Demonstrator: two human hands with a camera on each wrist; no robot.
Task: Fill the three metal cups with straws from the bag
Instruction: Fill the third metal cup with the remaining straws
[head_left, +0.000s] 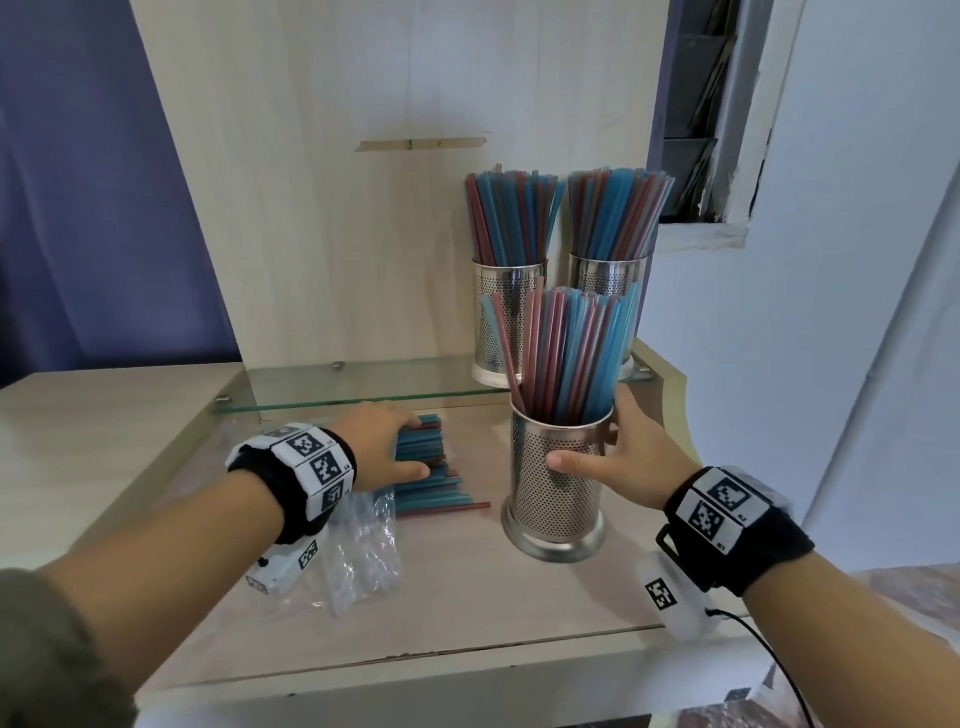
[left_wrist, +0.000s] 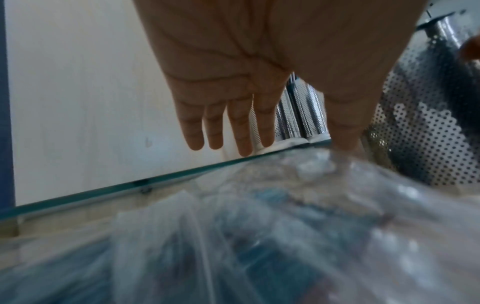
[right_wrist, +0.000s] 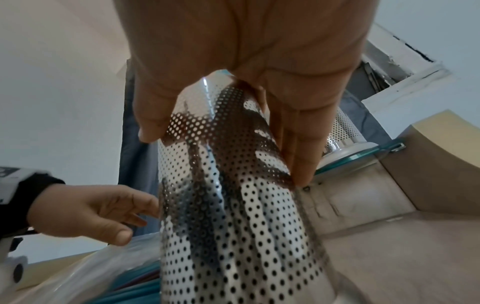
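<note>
Lower centre of the head view, the right hand (head_left: 631, 457) is wrapped around the near metal cup (head_left: 556, 483), thumb across the perforated front, fingers round the far side. That grip looks like bracing: the cup stands upright on the bench (head_left: 519, 613) with a loose fan of red and blue straws (head_left: 566, 353) leaning out of it, and a steadying hold would keep it from tipping as more go in. The right wrist view confirms it, thumb and fingers (right_wrist: 298, 148) pressed to the steel wall.

Over at centre left, the left hand (head_left: 384, 447) hovers flat above the bag (head_left: 363, 551), a clear plastic one lying on the bench with a bundle of remaining straws (head_left: 436, 478) spilling toward the cup. From the left wrist camera the fingers (left_wrist: 241, 127) are straight and slightly spread, nothing gripped; the thumb tip seems to meet the crinkled plastic, though blur makes that hard to call.

Upper centre, two more cups (head_left: 506, 317) sit side by side on the glass shelf (head_left: 363, 389), both packed full. My read: two are done and parked out of the way, the third is partly filled, and the left hand is going for another bunch.
</note>
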